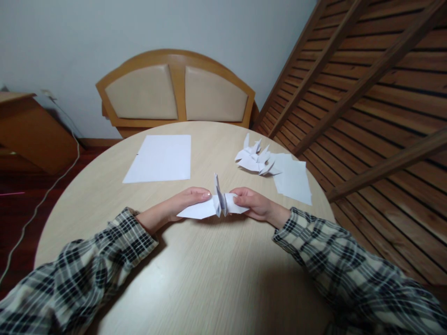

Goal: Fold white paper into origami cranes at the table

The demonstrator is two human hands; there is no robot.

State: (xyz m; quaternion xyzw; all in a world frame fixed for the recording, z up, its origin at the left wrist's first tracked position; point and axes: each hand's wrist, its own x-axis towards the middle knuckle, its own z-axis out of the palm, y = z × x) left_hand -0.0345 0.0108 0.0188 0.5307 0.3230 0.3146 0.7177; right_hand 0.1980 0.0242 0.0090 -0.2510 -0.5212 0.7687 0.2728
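A white folded paper crane (220, 204) is held level just above the table, its wings spread to both sides and a narrow point standing up in the middle. My left hand (185, 202) grips the left wing, thumb on top and fingers hidden beneath. On the other wing, my right hand (254, 203) pinches the paper the same way. Beyond my right hand, several finished white paper cranes (254, 158) lie clustered together.
The round wooden table (195, 274) fills the front. A stack of white paper (160, 158) lies at the back left, and more white sheets (293, 177) lie at the right edge. Behind stand a padded headboard (179, 88) and a slatted wooden panel (366, 93).
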